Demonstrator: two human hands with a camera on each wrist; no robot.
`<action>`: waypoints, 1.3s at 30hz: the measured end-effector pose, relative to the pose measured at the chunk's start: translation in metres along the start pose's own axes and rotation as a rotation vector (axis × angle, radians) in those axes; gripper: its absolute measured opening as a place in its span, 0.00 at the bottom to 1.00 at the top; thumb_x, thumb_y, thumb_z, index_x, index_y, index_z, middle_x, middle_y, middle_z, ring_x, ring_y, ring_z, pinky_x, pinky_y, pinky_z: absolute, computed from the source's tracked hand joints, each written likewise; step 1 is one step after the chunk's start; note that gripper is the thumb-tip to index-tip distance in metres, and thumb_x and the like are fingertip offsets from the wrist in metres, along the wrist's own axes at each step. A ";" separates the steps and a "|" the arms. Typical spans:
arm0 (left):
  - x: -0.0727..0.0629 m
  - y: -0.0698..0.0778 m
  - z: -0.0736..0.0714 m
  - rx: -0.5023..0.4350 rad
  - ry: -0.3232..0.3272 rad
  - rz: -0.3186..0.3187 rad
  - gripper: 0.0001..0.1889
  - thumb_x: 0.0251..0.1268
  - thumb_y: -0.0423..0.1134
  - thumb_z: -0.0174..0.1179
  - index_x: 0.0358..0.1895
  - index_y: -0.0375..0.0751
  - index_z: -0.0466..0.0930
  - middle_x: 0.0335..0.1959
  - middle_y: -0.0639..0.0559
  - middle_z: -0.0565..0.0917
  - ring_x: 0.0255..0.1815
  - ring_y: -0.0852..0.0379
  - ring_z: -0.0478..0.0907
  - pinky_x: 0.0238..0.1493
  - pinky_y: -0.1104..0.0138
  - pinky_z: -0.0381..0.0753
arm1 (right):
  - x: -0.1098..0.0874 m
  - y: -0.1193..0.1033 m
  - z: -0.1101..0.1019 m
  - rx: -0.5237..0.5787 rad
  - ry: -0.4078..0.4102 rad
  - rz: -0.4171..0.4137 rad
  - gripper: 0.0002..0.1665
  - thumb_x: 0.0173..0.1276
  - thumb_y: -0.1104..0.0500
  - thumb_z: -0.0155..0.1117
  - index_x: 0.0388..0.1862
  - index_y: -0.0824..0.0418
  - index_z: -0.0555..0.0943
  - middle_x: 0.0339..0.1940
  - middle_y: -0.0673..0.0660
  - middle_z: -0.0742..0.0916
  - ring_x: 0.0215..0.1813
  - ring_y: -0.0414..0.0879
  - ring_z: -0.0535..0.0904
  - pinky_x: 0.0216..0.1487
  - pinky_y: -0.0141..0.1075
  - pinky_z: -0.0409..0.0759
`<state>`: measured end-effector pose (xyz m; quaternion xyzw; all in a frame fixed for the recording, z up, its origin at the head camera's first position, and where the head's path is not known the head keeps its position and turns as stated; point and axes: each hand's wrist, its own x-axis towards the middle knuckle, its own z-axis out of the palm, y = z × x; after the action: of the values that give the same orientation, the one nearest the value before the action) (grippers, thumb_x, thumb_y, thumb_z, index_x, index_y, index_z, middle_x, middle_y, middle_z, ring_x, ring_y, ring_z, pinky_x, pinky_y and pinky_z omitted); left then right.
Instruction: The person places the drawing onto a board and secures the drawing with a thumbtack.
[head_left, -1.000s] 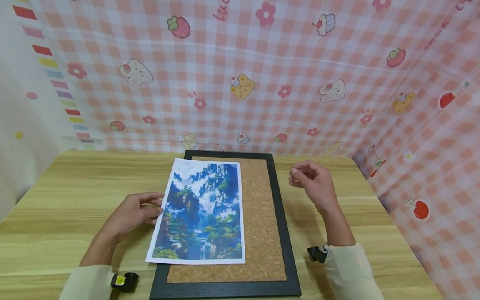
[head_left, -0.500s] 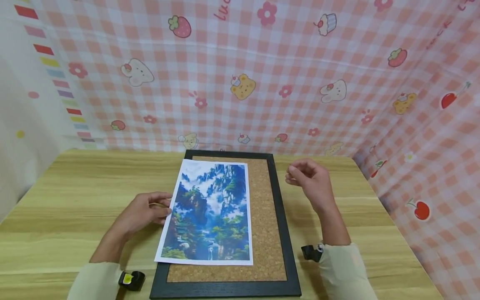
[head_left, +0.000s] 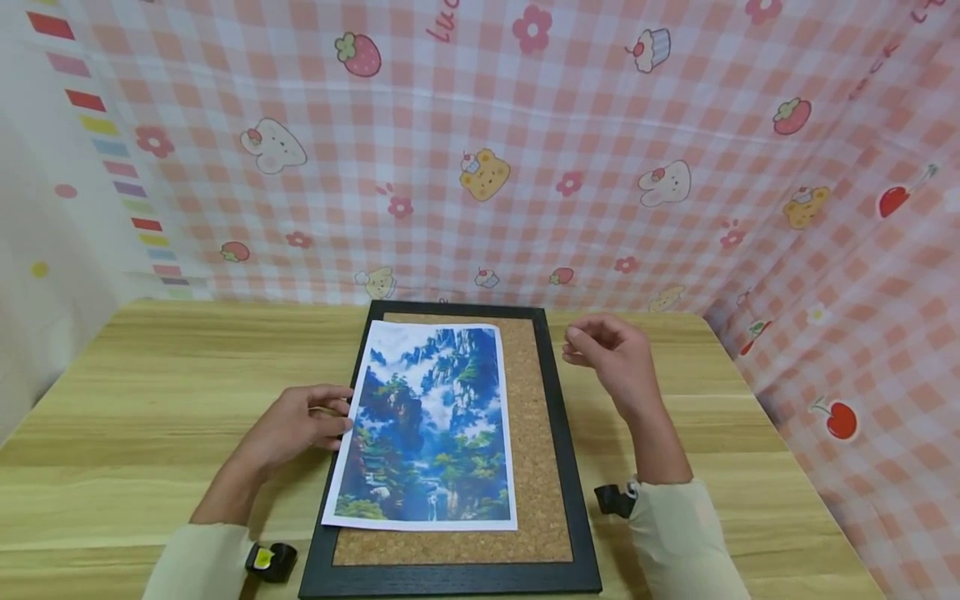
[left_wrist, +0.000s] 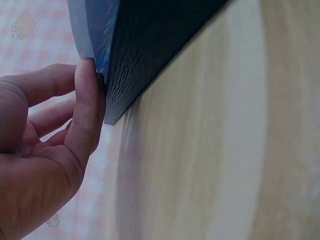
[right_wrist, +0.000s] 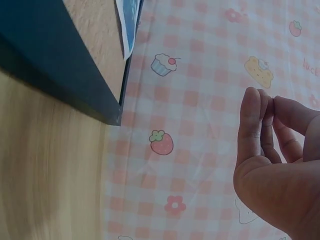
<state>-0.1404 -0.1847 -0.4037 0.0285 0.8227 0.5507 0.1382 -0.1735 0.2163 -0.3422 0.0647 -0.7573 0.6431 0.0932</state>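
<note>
A printed landscape picture [head_left: 427, 425] of blue mountains and a waterfall overlaps a black-framed cork board [head_left: 536, 467] on the table. Its paper covers part of the frame's left side and leaves a strip of cork showing on the right. My left hand [head_left: 300, 425] pinches the paper's left edge; in the left wrist view the thumb [left_wrist: 87, 105] is at the edge, close over the frame. My right hand [head_left: 618, 358] is raised just right of the board, fingers curled and tips brought together with the thumb. Nothing shows between those fingertips [right_wrist: 251, 102] in the right wrist view.
The wooden table [head_left: 172, 392] extends on both sides of the board. A pink checked cloth [head_left: 420, 125] with cartoon prints hangs behind it, close to the board's far edge, and along the right side. Black devices [head_left: 272, 562] sit at both wrists.
The picture has slid to the right over the cork board, with my left hand still at its left edge. My right hand has drifted slightly left, closer to the frame.
</note>
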 end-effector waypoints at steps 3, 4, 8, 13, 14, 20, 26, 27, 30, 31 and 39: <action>0.000 0.001 0.002 0.011 0.004 -0.001 0.26 0.69 0.22 0.59 0.69 0.22 0.67 0.50 0.33 0.79 0.43 0.50 0.83 0.39 0.61 0.88 | 0.002 0.000 0.003 0.007 -0.003 0.001 0.15 0.74 0.64 0.65 0.50 0.78 0.80 0.36 0.53 0.85 0.36 0.43 0.86 0.44 0.38 0.87; 0.000 0.001 0.002 0.012 0.007 -0.003 0.26 0.69 0.22 0.59 0.69 0.22 0.68 0.50 0.33 0.79 0.43 0.50 0.83 0.39 0.61 0.88 | 0.002 0.000 0.004 0.010 -0.002 0.004 0.16 0.74 0.64 0.65 0.50 0.78 0.80 0.36 0.54 0.85 0.36 0.43 0.86 0.44 0.38 0.87; 0.001 0.002 0.005 0.016 0.013 -0.005 0.25 0.69 0.23 0.60 0.69 0.23 0.69 0.49 0.34 0.78 0.41 0.49 0.83 0.38 0.60 0.88 | 0.004 -0.001 0.009 0.012 -0.008 -0.002 0.15 0.74 0.64 0.65 0.50 0.78 0.81 0.36 0.56 0.85 0.37 0.43 0.86 0.45 0.38 0.87; 0.003 0.003 0.008 0.019 0.010 -0.006 0.25 0.69 0.22 0.60 0.67 0.23 0.70 0.48 0.35 0.79 0.40 0.49 0.83 0.38 0.60 0.88 | 0.007 -0.002 0.015 0.006 -0.015 -0.007 0.15 0.74 0.65 0.65 0.50 0.79 0.82 0.38 0.62 0.85 0.36 0.43 0.87 0.45 0.39 0.87; 0.003 0.004 0.009 0.020 0.009 -0.006 0.25 0.69 0.22 0.60 0.67 0.23 0.70 0.48 0.35 0.79 0.40 0.49 0.83 0.38 0.60 0.88 | 0.008 -0.002 0.016 0.003 -0.015 -0.005 0.15 0.74 0.64 0.65 0.50 0.78 0.82 0.39 0.63 0.85 0.36 0.43 0.87 0.45 0.39 0.87; 0.005 0.005 0.012 0.026 0.011 -0.004 0.25 0.69 0.22 0.60 0.68 0.23 0.69 0.48 0.35 0.78 0.41 0.50 0.84 0.38 0.60 0.88 | 0.011 -0.003 0.020 0.002 -0.023 0.004 0.14 0.74 0.64 0.65 0.50 0.76 0.83 0.42 0.68 0.84 0.36 0.43 0.86 0.45 0.38 0.87; 0.004 0.006 0.012 0.002 -0.017 0.007 0.26 0.69 0.24 0.61 0.68 0.22 0.68 0.47 0.36 0.77 0.40 0.50 0.83 0.38 0.59 0.88 | 0.013 -0.003 0.024 0.027 -0.020 0.018 0.13 0.73 0.65 0.66 0.50 0.75 0.83 0.38 0.60 0.85 0.36 0.44 0.86 0.44 0.39 0.88; 0.004 0.007 0.012 -0.003 -0.021 0.008 0.26 0.69 0.24 0.61 0.68 0.22 0.68 0.47 0.36 0.77 0.40 0.50 0.83 0.38 0.59 0.88 | 0.013 -0.003 0.025 0.030 -0.019 0.020 0.14 0.73 0.65 0.66 0.50 0.75 0.83 0.38 0.60 0.85 0.36 0.44 0.86 0.44 0.39 0.88; 0.005 0.007 0.013 -0.011 -0.032 0.017 0.26 0.69 0.24 0.61 0.68 0.21 0.68 0.46 0.36 0.77 0.39 0.50 0.83 0.38 0.59 0.88 | 0.015 -0.002 0.027 0.028 -0.023 0.028 0.14 0.73 0.64 0.66 0.50 0.75 0.83 0.38 0.60 0.85 0.36 0.44 0.86 0.43 0.39 0.88; 0.005 0.008 0.014 -0.012 -0.036 0.019 0.26 0.69 0.24 0.61 0.68 0.21 0.68 0.46 0.36 0.77 0.39 0.50 0.83 0.38 0.59 0.88 | 0.016 -0.001 0.028 0.028 -0.027 0.029 0.14 0.73 0.64 0.66 0.50 0.75 0.83 0.38 0.60 0.85 0.36 0.44 0.86 0.43 0.38 0.88; 0.004 0.011 0.016 -0.022 -0.048 0.003 0.27 0.68 0.23 0.60 0.69 0.20 0.67 0.47 0.35 0.76 0.39 0.50 0.82 0.38 0.59 0.88 | 0.019 0.004 0.038 0.020 -0.062 0.061 0.14 0.74 0.62 0.66 0.50 0.74 0.84 0.38 0.61 0.87 0.36 0.42 0.86 0.44 0.36 0.87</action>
<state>-0.1414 -0.1651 -0.4004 0.0414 0.8129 0.5593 0.1574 -0.1949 0.1802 -0.3481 0.0624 -0.7549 0.6510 0.0491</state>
